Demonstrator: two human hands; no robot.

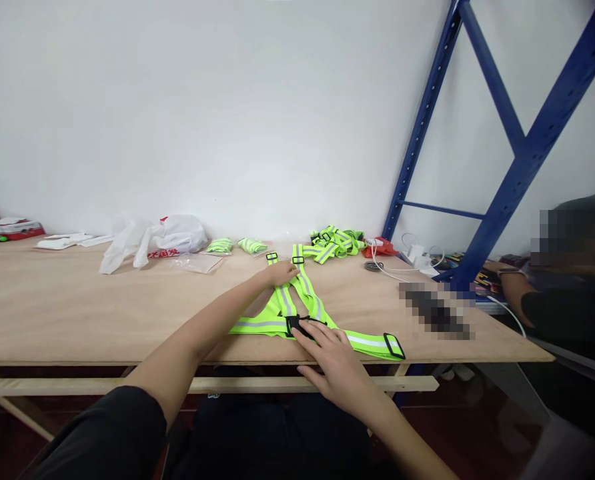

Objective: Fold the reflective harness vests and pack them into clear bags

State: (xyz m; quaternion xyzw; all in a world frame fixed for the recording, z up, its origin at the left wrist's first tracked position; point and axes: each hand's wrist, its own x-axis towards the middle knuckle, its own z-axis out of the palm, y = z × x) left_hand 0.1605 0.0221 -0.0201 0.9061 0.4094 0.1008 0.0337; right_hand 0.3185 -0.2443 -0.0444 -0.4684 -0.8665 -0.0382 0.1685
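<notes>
A neon-yellow reflective strap vest point(305, 290) with grey stripes lies on the table near its front edge. My left hand point(279, 272) reaches across to the upper straps, its fingers closed on them just below the black sliders. Spread over the front belt, my right hand point(335, 357) rests its extended fingertips on the black buckle point(293, 325), with the thumb apart. The fingers partly cover that buckle. To the right, the belt ends in a black rectangular adjuster point(393, 346).
More reflective straps point(335, 243) lie heaped behind the vest. Bagged straps point(219, 246) and white plastic bags point(177, 235) sit by the wall. A blue metal rack point(507, 193) rises at the right, beside a white cable point(390, 275). Another person's arm point(515, 293) is at far right.
</notes>
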